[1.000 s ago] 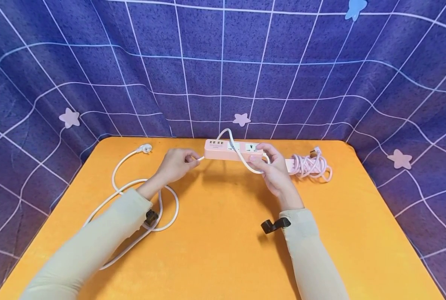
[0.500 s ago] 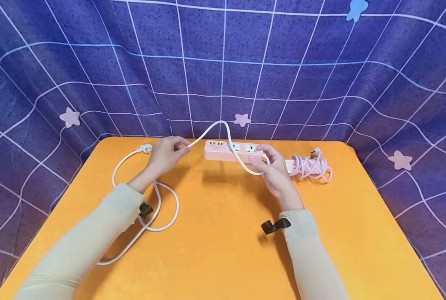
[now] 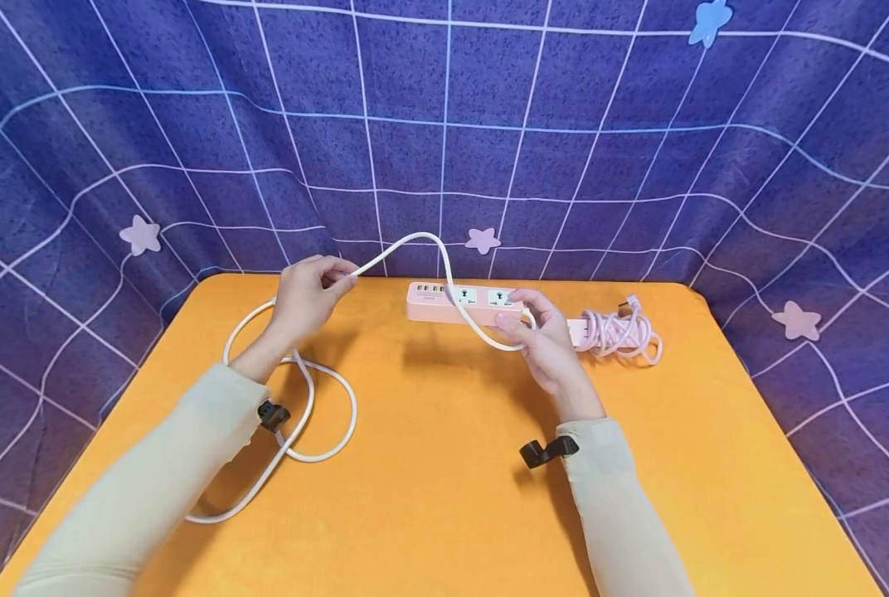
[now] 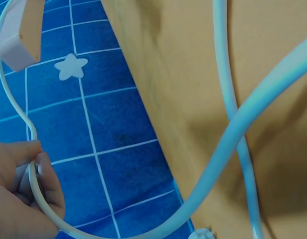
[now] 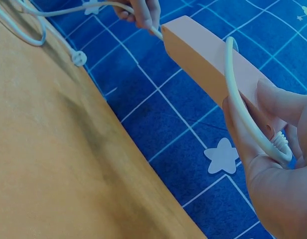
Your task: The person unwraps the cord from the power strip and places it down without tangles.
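A pink power strip (image 3: 429, 311) with sockets and several USB ports is held above the table. My right hand (image 3: 552, 352) grips its right end between thumb and fingers, where the white cord (image 5: 234, 94) leaves through a ribbed sleeve. From there the cord (image 3: 419, 235) loops up across the strip's face and over to my left hand (image 3: 306, 298), which pinches it between thumb and fingers. More cord lies in loose loops on the table under the left arm. Its white plug (image 5: 79, 58) rests near the table's back edge; the left hand hides it in the head view.
To the right lies a second pink power strip (image 3: 575, 332) with its pink cord (image 3: 614, 332) wound around it and its plug (image 3: 629, 305) sticking up. An orange cloth covers the table (image 3: 444, 497). Behind hangs a blue gridded curtain (image 3: 407, 149) with stars.
My left hand has moved left and slightly up, drawing the pinched cord with it, so the arc over the strip has widened and risen. The right hand and strip stay almost still.
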`<state>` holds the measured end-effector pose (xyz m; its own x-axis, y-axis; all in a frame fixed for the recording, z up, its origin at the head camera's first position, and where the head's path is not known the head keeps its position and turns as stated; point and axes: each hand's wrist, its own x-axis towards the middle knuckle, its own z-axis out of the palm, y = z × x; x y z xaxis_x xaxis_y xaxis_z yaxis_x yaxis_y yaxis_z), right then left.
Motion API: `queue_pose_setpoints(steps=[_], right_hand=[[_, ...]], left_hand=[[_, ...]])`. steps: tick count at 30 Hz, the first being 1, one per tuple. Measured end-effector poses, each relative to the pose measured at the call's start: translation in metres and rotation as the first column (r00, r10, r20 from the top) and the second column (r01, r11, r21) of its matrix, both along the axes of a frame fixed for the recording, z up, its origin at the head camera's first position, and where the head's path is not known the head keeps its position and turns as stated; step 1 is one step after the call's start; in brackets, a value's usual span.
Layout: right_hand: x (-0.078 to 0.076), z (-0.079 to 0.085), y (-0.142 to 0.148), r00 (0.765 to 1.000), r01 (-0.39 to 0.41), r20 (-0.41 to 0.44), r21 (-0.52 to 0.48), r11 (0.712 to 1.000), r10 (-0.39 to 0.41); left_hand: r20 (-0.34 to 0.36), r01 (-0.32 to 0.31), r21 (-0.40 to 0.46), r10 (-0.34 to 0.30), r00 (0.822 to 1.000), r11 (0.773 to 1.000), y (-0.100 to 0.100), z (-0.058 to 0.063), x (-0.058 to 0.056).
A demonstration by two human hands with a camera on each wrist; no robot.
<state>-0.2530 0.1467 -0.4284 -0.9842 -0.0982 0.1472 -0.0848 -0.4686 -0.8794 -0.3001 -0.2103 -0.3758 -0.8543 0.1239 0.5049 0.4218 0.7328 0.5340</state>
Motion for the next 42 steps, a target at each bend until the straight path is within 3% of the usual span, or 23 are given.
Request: queue_pose_setpoints(steps=[9, 19, 32, 42], right_hand=[[-0.001, -0.002, -0.001, 1.0, -0.006, -0.012, 0.006, 1.0, 0.006], [-0.001, -0.005, -0.001, 1.0, -0.001, 0.012, 0.026, 1.0, 0.001], [-0.001, -0.004, -0.007, 1.0, 0.002, 0.015, 0.024, 1.0, -0.003], [-0.005, -0.004, -0.011, 1.0, 0.006, 0.001, 0.056, 0.998, -0.006]], left_hand=[[-0.057, -0.018, 0.008, 0.018, 0.998, 1.0, -0.019, 0.014, 0.006], [-0.093, 0.012, -0.032, -0.015, 0.996, 0.999, -0.04, 0.028, 0.021], [-0.085, 0.028, -0.08, -0.034, 0.996, 0.996, -0.072, 0.043, 0.061], [-0.109, 0.094, -0.126, -0.108, 0.988, 0.988, -0.096, 0.039, 0.08]])
